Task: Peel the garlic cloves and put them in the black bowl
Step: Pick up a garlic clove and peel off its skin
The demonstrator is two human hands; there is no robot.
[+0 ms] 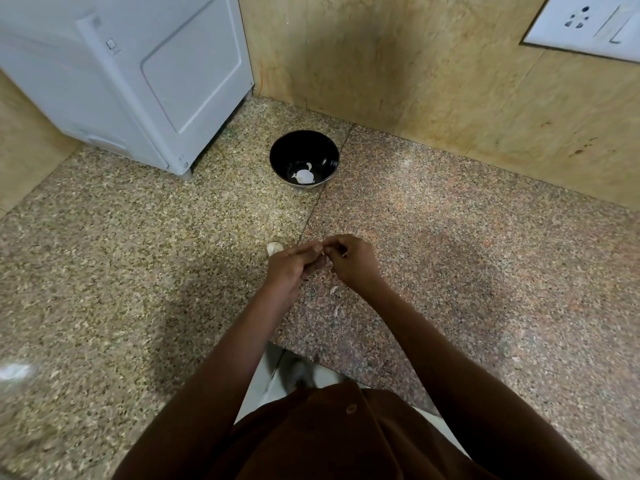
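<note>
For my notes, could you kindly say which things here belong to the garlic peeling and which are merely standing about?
Job: round black bowl, pale unpeeled garlic clove on the counter, left hand, right hand.
Idle: white boxy appliance, white wall socket.

Home kitchen, granite counter [138,271], white appliance [138,74], wall socket [585,26]

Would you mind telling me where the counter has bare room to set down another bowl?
Bare stone lies right of the black bowl up to the wall, and left of the hands below the white appliance. It is crowded around the left hand and right hand: a garlic clove and peel scraps lie there.
</note>
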